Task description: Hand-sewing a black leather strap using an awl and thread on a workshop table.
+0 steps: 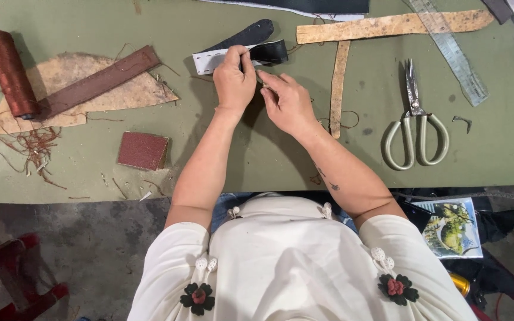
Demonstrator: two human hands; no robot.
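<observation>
- Cloth in a cream colour is seen nearest, a shirt [292, 261] with small dark flower trims, worn by the person who leans over the flat green work table [257, 160].
- Close to the table's near edge a small square block of red-brown sandpaper [143, 150] is laid flat, within easy reach.
- Beside it, loose rusty threads [31, 148] are left in a heap, likely cut-offs.
- The right hand [290, 102] is held just beside the left one, its fingers pinched narrow as if on something very thin; what is pinched cannot be told.
- The left hand [235, 80] is closed on a black leather strap with a white strip along it [233, 58], so the piece is kept from sliding.
- That strap is lying across the middle of the table, just past both hands.
- Pale green-handled scissors [416, 128] are set to the right, blades shut and pointing away.
- A long tan leather strip [338, 86] is lying between the hands and the scissors.
- On the left, a brown leather strap [96, 83] is resting on a pale scrap of hide [72, 89], touching a dark red spool of thread [8, 71].
- Farthest away, a metal ruler [450, 53] is laid slanted over a wide tan leather piece [388, 25].
</observation>
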